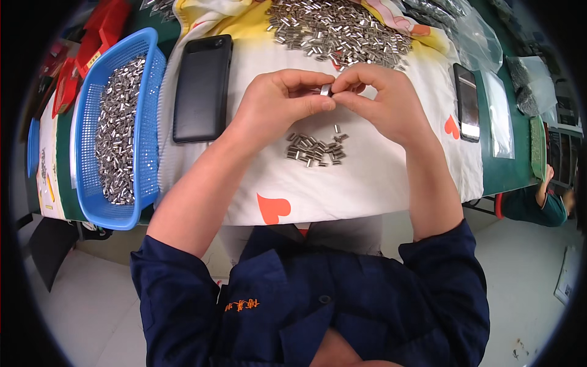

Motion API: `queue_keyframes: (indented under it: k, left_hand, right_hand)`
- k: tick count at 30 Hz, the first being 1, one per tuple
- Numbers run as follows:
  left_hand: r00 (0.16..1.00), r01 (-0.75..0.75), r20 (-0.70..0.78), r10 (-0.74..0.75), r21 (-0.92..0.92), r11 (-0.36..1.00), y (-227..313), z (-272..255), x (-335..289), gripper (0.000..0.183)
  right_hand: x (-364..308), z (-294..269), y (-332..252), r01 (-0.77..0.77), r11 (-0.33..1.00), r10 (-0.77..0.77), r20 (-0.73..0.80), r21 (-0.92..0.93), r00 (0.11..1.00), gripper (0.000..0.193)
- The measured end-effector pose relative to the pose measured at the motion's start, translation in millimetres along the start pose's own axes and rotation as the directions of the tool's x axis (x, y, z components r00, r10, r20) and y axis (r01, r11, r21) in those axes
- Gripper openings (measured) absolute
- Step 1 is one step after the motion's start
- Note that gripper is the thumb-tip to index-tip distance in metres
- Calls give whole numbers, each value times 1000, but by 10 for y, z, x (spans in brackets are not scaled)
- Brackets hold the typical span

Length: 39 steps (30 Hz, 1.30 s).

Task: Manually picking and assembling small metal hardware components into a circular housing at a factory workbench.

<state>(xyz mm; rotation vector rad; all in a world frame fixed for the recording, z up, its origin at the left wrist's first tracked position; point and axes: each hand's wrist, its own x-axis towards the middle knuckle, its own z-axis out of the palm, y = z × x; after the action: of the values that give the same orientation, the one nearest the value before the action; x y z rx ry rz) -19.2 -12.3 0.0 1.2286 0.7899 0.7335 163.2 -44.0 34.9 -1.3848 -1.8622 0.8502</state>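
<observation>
Both hands meet over the white cloth, fingertips pinched around one small shiny metal cylinder (326, 90). My left hand (284, 98) closes on it from the left with thumb and forefinger. From the other side, my right hand (376, 95) touches its end, fingers closed as well; whether they grip the same piece or another is partly hidden. Just below the hands lies a small pile of similar metal cylinders (312, 151). Beyond them spreads a much larger heap of the same cylinders (336, 30).
At the left stands a blue plastic basket (147, 122) holding many cylinders, beside a black rectangular case (202, 88). A phone (467, 103) lies at the right edge of the cloth (367, 189), near clear plastic bags (480, 43). Another person (538, 205) sits far right.
</observation>
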Motion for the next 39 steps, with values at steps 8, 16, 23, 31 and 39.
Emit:
queue_keyframes:
  k: [8,16,23,31,39]
  left_hand:
    - [982,75,171,-82,45,996,1,41,-17,26]
    - [985,42,165,-43,11,999,-16,16,-2,27]
    - [999,12,50,-7,-101,995,-8,-14,28,29]
    - [999,-36,22,40,-173,984,-31,-19,33,30]
    - [998,-55,-37,53,-56,997,-44,-8,40,30]
  right_hand:
    - [96,-140,345,-198,951,123,-297,-237,947,11]
    - [157,8,389,20,813,-159,-188,-582,969,10]
    - [97,8,135,-24,975,-17,-179,-222,984,9]
    - [31,43,23,60,996,-54,-88,61,995,8]
    - [-4,175,14,279,875,-359,-143,-397,922,7]
